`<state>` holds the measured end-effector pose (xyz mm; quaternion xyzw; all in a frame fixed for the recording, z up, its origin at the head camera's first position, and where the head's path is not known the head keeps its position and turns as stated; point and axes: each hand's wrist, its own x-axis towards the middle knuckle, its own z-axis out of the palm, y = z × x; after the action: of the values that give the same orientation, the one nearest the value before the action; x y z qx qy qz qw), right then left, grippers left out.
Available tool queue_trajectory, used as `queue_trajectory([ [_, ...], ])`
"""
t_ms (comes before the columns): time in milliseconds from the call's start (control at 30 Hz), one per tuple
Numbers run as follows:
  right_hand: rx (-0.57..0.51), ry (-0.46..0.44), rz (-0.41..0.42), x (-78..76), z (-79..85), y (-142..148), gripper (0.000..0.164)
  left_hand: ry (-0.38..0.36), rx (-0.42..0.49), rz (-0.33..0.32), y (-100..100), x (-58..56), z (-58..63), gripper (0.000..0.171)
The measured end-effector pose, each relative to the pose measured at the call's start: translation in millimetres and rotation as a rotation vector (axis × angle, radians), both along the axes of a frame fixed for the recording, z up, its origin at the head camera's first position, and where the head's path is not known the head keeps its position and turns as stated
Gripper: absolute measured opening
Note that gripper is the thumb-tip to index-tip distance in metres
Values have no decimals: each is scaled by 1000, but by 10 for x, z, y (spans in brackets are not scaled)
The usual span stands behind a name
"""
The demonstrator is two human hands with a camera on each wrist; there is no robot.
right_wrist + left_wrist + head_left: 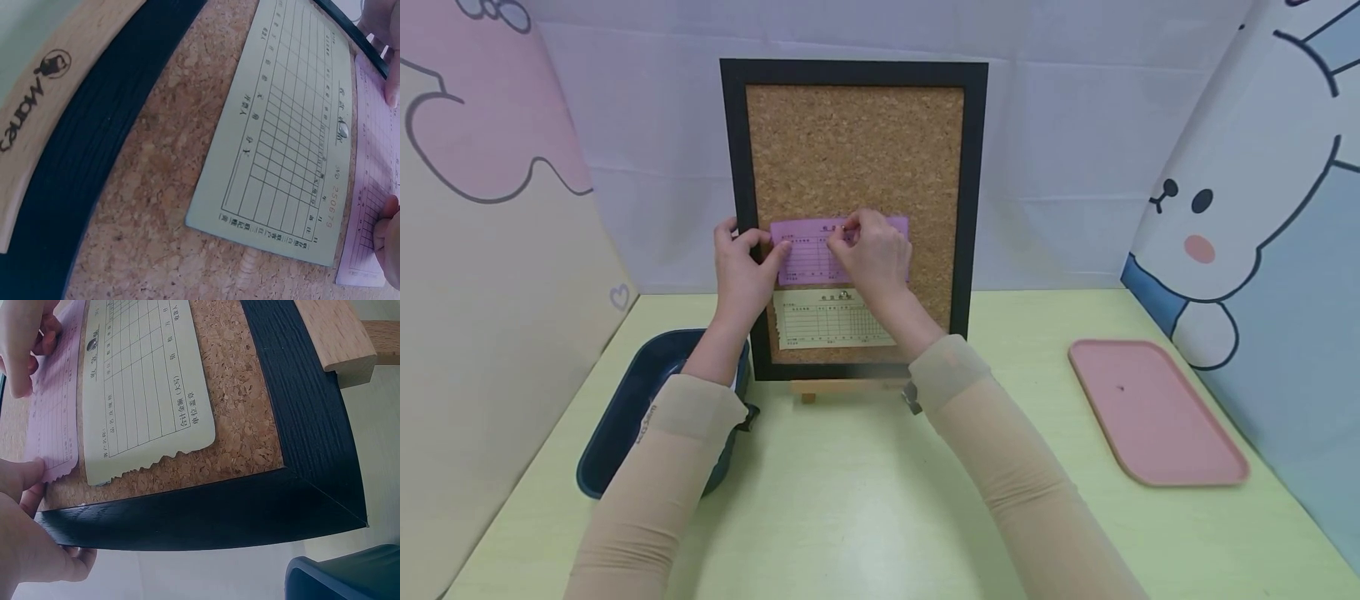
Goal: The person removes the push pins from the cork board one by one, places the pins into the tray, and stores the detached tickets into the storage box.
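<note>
A black-framed corkboard (857,150) stands upright on a wooden easel. My left hand (741,271) grips its left frame edge, fingers behind, while the thumb presses the left end of a pink receipt slip (805,258). At the slip's top middle, my right hand (876,254) pinches a small pushpin between thumb and forefinger; the fingers mostly hide it. Just below, a pale yellow receipt slip (831,321) hangs from a silver pushpin (343,130). In the left wrist view the yellow slip's torn edge (150,464) faces the frame's side.
A dark blue bin (625,417) stands at the left, partly under my left forearm. On the right lies a pink tray (1165,417) with a tiny dark item (1121,388) on it. The easel's wooden ledge (850,386) juts out below the board.
</note>
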<state>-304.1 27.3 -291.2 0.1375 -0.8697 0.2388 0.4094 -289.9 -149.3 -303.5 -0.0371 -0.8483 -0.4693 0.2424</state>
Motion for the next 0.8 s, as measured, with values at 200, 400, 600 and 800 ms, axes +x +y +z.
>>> queue_trajectory([
  [200, -27, -3, 46, 24, -2, 42, 14, -15, -2, 5, 5, 7, 10, 38],
  [400, -29, -19, 109, 79, 13, 101, 13, -34, 6, 4, 3, 7, 6, 38],
  [600, 1, -57, 186, 154, 79, 187, 12, -50, 15, 2, -6, 14, 25, 38],
  [800, 27, -78, 252, 234, 140, 286, 9, -71, 15, -8, -9, 51, 89, 38],
])
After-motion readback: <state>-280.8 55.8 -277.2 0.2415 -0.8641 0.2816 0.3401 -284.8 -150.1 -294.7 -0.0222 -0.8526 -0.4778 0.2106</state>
